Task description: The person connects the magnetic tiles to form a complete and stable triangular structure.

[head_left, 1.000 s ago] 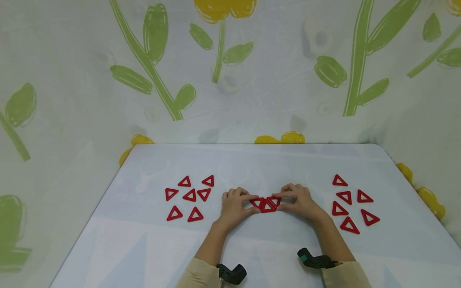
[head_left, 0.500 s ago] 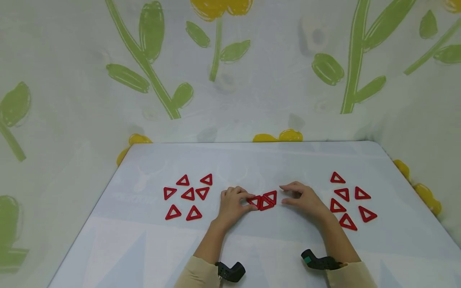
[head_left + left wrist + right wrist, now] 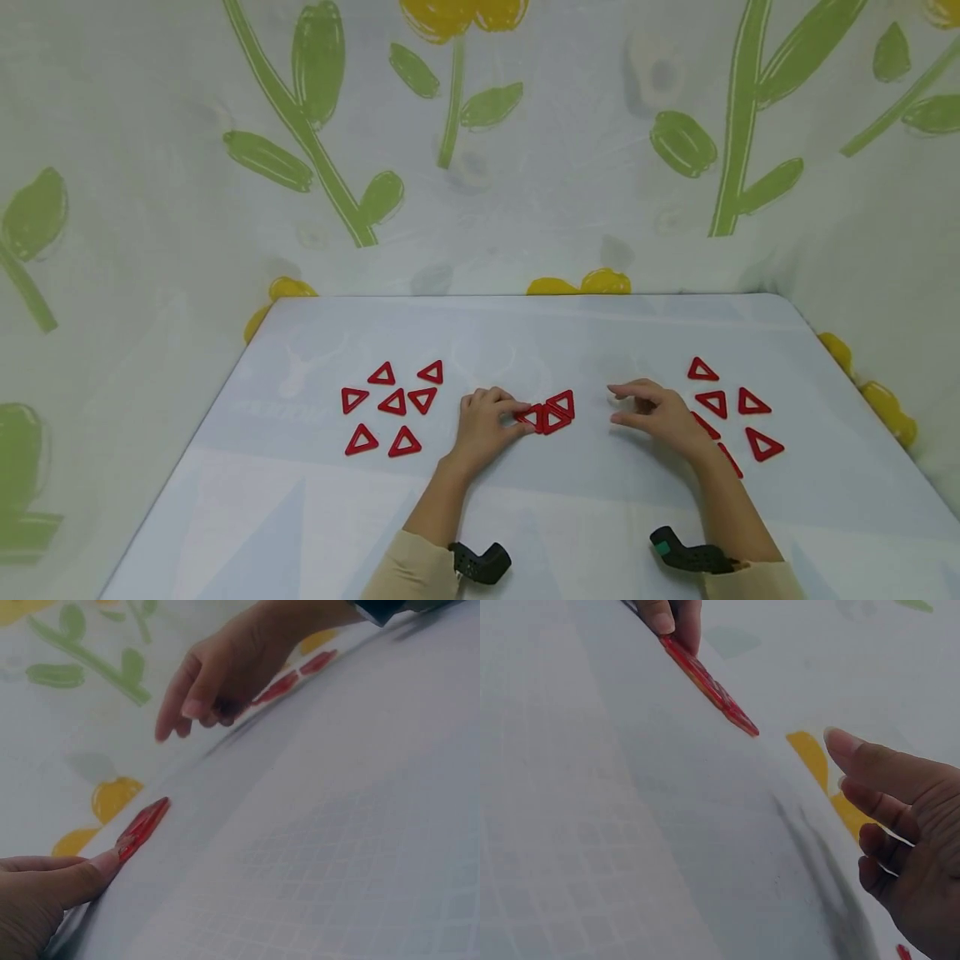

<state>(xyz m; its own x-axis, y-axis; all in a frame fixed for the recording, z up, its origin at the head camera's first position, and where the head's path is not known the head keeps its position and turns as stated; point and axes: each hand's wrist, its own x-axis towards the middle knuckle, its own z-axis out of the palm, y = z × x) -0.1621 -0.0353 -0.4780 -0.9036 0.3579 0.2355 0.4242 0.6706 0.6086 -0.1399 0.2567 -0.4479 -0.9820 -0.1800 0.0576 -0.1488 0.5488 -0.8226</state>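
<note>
Three red triangle tiles with hollow centres lie edge to edge mid-table. The left tile (image 3: 534,416) of this row is pinched between thumb and forefinger of my left hand (image 3: 486,427). Against it sit a middle tile (image 3: 555,425) and an upper right tile (image 3: 562,400). My right hand (image 3: 663,414) hovers to the right of the row, fingers apart and holding nothing. In the right wrist view the right hand (image 3: 907,832) is raised above the table, with the joined tiles (image 3: 709,684) seen edge-on beyond it. Some loose tiles are partly hidden behind the right forearm.
Several loose red triangles lie at left, one of them a lower tile (image 3: 405,442). Several more lie at right, including a far tile (image 3: 702,370) and a near tile (image 3: 764,445). The pale table (image 3: 300,517) backs onto a flower-printed curtain (image 3: 555,167).
My right hand has let go of the right tile and moved away to the right. The right and middle tiles have turned slightly. My left hand keeps its pinch in place.
</note>
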